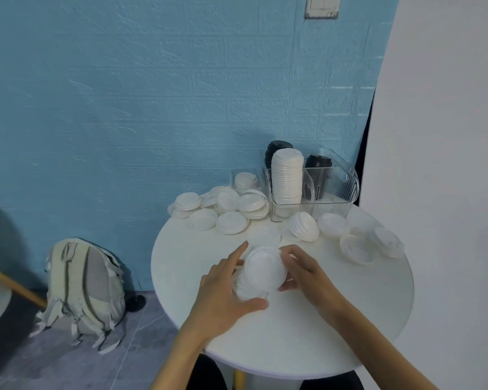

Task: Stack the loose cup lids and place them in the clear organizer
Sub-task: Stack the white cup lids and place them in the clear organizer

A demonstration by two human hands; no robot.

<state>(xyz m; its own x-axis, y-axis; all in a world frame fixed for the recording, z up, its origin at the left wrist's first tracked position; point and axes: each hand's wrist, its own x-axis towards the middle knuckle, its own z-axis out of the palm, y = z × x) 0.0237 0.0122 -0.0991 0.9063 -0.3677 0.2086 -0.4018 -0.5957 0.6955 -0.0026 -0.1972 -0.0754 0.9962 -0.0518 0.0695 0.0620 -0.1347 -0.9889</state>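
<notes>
- The left hand [223, 294] and right hand [304, 273] hold a small lid stack [261, 273] between them, fingers curled around its sides, just above the white bench [279, 333].
- More loose lids [231, 222] lie farther back.
- The clear organizer [333, 190] stands behind them, with a tall white stack [287, 175] inside.

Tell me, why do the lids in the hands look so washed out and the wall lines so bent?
Head view: the held stack of lids is white on a white table, slightly blurred between the left hand and right hand; the wide-angle lens bows the blue wall lines.
</notes>
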